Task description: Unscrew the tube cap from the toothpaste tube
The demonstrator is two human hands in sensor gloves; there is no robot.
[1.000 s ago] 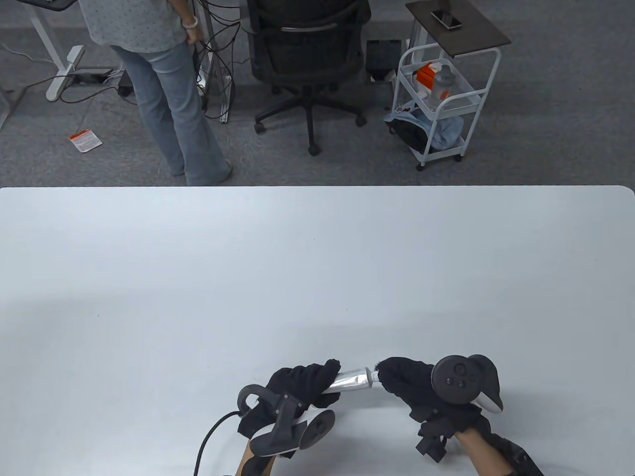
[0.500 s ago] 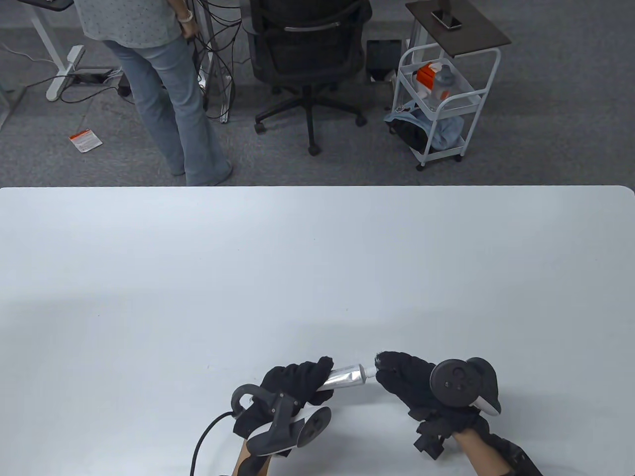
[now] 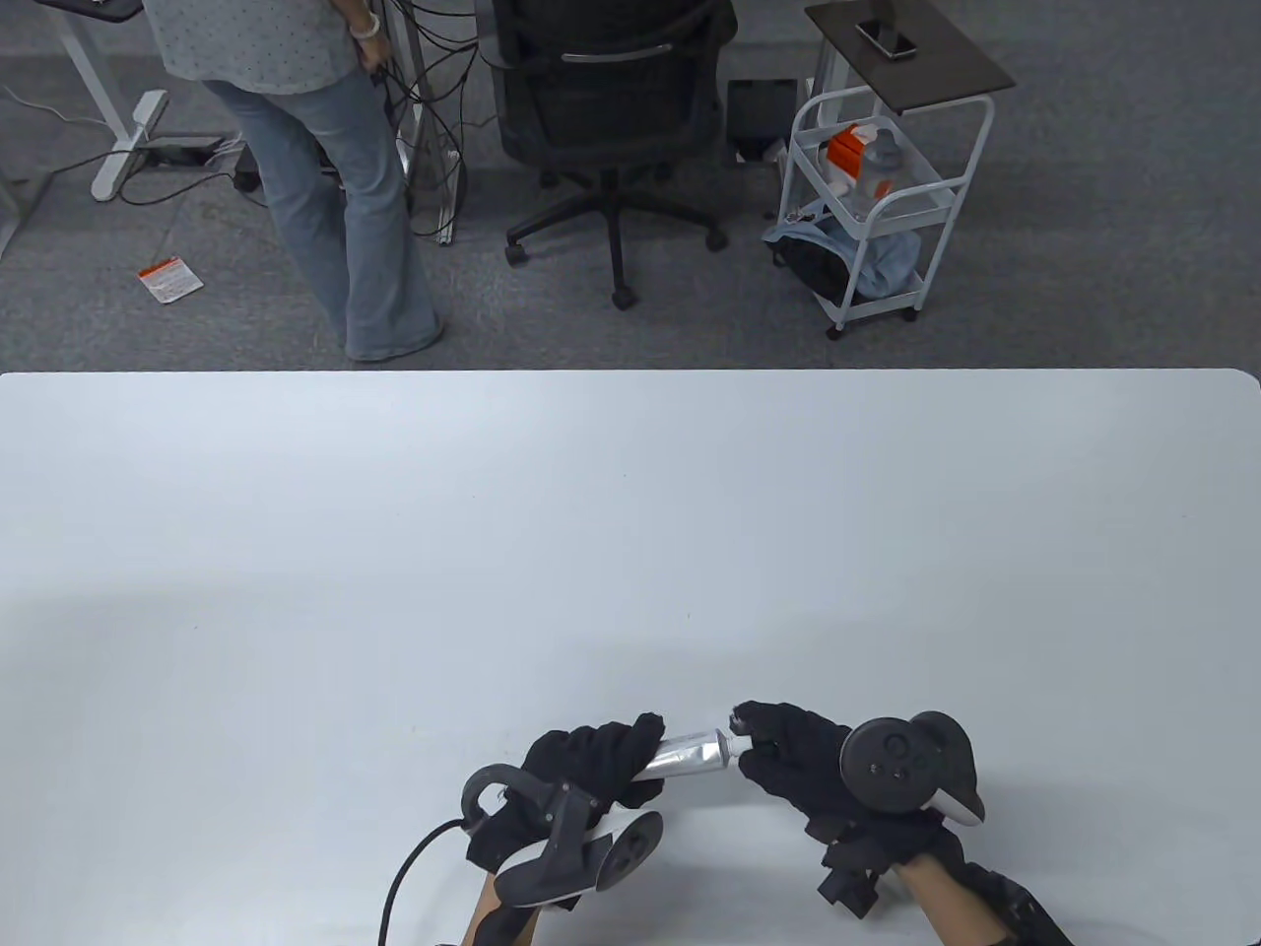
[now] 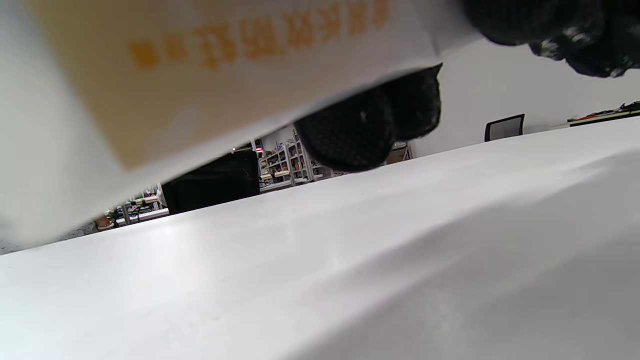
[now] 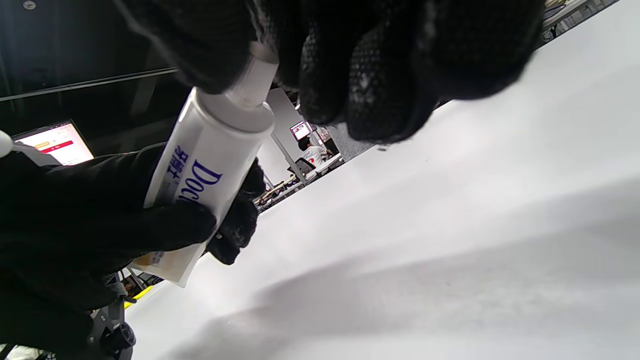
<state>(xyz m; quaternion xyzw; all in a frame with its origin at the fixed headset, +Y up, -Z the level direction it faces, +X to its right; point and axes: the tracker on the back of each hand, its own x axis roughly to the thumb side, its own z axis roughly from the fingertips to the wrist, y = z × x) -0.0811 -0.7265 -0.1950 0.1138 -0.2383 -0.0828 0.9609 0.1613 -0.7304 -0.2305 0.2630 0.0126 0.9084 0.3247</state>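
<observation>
A silver-white toothpaste tube (image 3: 690, 754) is held level just above the white table (image 3: 630, 512) near its front edge. My left hand (image 3: 630, 754) grips the tube's body. My right hand (image 3: 751, 734) pinches the white cap (image 3: 735, 729) at the tube's right end. In the right wrist view the cap (image 5: 252, 75) sits between my gloved fingertips (image 5: 350, 90), above the tube's shoulder (image 5: 225, 115), and my left hand (image 5: 100, 210) wraps the printed tube. The left wrist view shows the tube (image 4: 200, 75) blurred and very close, with my fingers (image 4: 370, 125) around it.
Beyond the table's far edge stand a person (image 3: 325, 177), a black office chair (image 3: 611, 118) and a white cart (image 3: 877, 187). A black cable (image 3: 404, 877) runs from my left wrist off the front edge.
Both hands and the tube have shifted slightly left. My right hand has turned at the cap, and its fingers now reach further over the tube's end.
</observation>
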